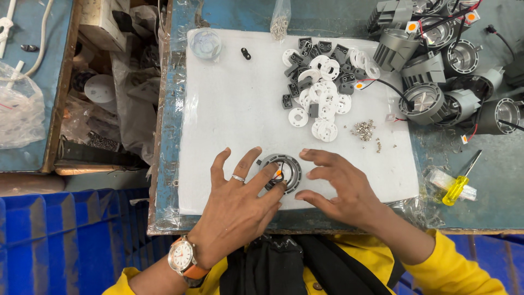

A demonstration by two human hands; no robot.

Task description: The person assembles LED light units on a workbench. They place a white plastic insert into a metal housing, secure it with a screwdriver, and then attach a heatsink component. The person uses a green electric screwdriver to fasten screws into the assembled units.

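Note:
A round grey lamp housing [287,166] stands on the white foam sheet [234,104] near its front edge. My left hand [240,202], with a ring and a wristwatch, rests its fingertips on the housing's left rim and touches the wires inside. Just to the right of the housing hovers my right hand [341,186], fingers spread, holding nothing. A heap of white discs and small dark grey clips [322,82] lies further back on the sheet.
Several grey lamp housings with wires [436,65] are piled at the back right. Small screws [363,130] lie near the sheet's right side. A yellow-handled screwdriver [458,183] lies at right. A clear round lens [204,43] and a bag of screws [280,19] sit at the back.

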